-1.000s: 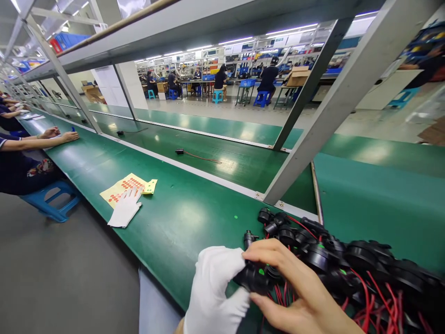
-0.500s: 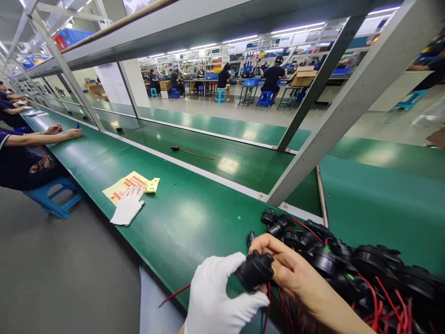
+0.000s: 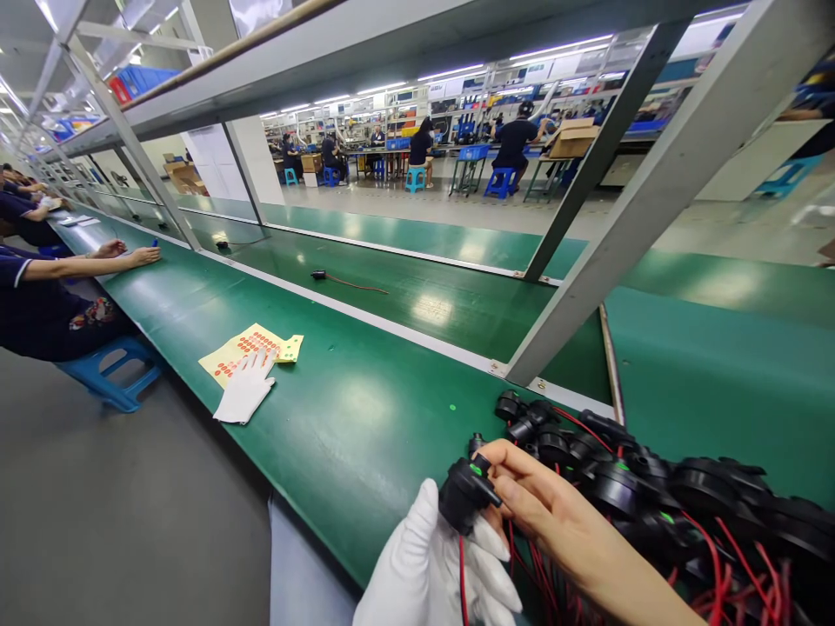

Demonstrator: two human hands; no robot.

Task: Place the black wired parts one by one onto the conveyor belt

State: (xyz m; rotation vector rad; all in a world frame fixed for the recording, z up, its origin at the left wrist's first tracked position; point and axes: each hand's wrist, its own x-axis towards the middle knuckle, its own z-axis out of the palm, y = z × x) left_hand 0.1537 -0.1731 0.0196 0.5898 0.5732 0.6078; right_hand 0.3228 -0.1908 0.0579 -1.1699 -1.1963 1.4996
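Observation:
A small black pump (image 3: pixel 462 496) with a short nozzle, a round green sticker on top and a red wire hanging down is between my hands. My left hand (image 3: pixel 434 561), in a white glove, holds it from below and the left, thumb up along its side. The bare fingers of my right hand (image 3: pixel 531 491) are closed at the pump's nozzle side; the fingertips are partly hidden. Close by on the right lies a heap of similar black pumps (image 3: pixel 617 489) with red wires, some bearing green stickers. Another small black part (image 3: pixel 476 443) stands just behind my right fingertips.
On the green bench (image 3: pixel 352 435) lie a white glove (image 3: pixel 246 391) and a yellow sticker sheet (image 3: pixel 235 352). One wired black part (image 3: pixel 319 275) rests on the sunken green strip beyond the rail. A slanted metal post (image 3: pixel 626 209) rises ahead. A co-worker's arms (image 3: pixel 97 261) reach in at left.
The pump has been turned, so its green sticker and nozzle now show. My left hand has rolled palm-up beneath it. On the strip, the wired part has shifted slightly left.

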